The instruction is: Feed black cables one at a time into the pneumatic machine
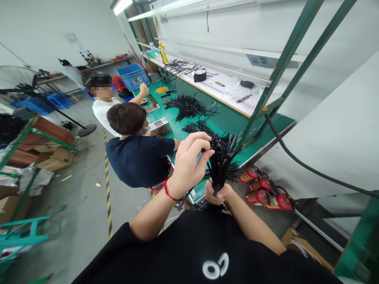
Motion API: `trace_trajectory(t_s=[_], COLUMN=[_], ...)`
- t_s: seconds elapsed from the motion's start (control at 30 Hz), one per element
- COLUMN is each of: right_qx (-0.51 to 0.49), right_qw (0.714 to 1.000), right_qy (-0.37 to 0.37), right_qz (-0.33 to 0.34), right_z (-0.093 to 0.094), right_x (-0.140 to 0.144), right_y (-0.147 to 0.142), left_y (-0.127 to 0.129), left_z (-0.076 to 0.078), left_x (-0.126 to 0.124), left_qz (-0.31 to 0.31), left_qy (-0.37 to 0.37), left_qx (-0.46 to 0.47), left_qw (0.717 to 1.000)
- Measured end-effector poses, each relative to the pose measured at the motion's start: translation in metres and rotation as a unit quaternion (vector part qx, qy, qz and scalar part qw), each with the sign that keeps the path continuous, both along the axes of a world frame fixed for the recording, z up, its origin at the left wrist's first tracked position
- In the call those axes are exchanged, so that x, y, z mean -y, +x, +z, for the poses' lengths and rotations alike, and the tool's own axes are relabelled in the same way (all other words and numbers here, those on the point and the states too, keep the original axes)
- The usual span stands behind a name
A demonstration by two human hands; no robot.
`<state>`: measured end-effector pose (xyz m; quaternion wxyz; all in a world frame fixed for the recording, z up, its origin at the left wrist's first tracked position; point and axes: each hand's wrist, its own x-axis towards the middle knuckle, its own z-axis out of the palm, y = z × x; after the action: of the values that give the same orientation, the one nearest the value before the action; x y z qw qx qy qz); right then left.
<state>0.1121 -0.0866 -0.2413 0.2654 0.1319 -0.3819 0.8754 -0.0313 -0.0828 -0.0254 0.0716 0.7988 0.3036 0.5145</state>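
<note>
Bundle of black strands: in front of my chest, seen against the near end of the bench; gathered tight at its base, loose ends fanning out at the top.
Right hand: closed firmly round the base of the bundle.
Left hand: raised at the left side of the fan, fingers curled, thumb tip near the fingertips, beside the strand ends; I cannot tell whether it pinches any. A red bracelet circles that wrist.
Bench top: green, stretching away from me toward the upper left; its right edge slants off beyond the bundle, and a bare strip runs between the strands and the shelf.
Strand piles: black, spread on the green beyond my hands.
Shelf: white, raised along the back, bearing a tape roll and pliers.
Green posts: slanting up on the right, bounding the room there.
Fire extinguishers: red, grouped low beyond my right forearm.
Co-worker in navy: close on my left, leaving little elbow room.
Floor: grey and open farther left, crossed by a black-and-yellow stripe.
</note>
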Motion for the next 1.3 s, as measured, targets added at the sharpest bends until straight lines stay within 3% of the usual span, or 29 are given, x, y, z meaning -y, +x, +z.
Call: trace_trajectory(t_s=[0.27, 0.43, 0.57, 0.73, 1.03, 1.3], right_qx=[-0.015, -0.013, -0.005, -0.015, -0.013, -0.019], right_qw=[1.000, 1.000, 1.000, 1.000, 1.000, 0.999], right_qy=[0.019, 0.024, 0.023, 0.016, 0.007, 0.023], right_qz=[0.004, -0.001, -0.002, -0.009, -0.025, -0.022], right_z=[0.000, -0.001, -0.001, 0.001, 0.007, 0.005], right_x=[0.001, -0.002, -0.004, -0.004, -0.004, -0.004], right_y=[0.003, 0.005, 0.006, 0.007, 0.007, 0.009], left_y=[0.003, 0.005, 0.008, 0.011, 0.018, 0.016], left_z=[0.003, 0.003, 0.005, 0.004, 0.002, 0.006], left_x=[-0.003, 0.002, 0.003, 0.000, -0.005, -0.007], left_qz=[0.027, 0.070, 0.100, 0.065, 0.058, 0.060], left_qy=[-0.003, 0.052, 0.055, 0.043, 0.050, 0.027], left_qx=[-0.029, -0.130, -0.169, -0.148, -0.067, -0.070], left_qw=[0.999, 0.988, 0.979, 0.986, 0.995, 0.995])
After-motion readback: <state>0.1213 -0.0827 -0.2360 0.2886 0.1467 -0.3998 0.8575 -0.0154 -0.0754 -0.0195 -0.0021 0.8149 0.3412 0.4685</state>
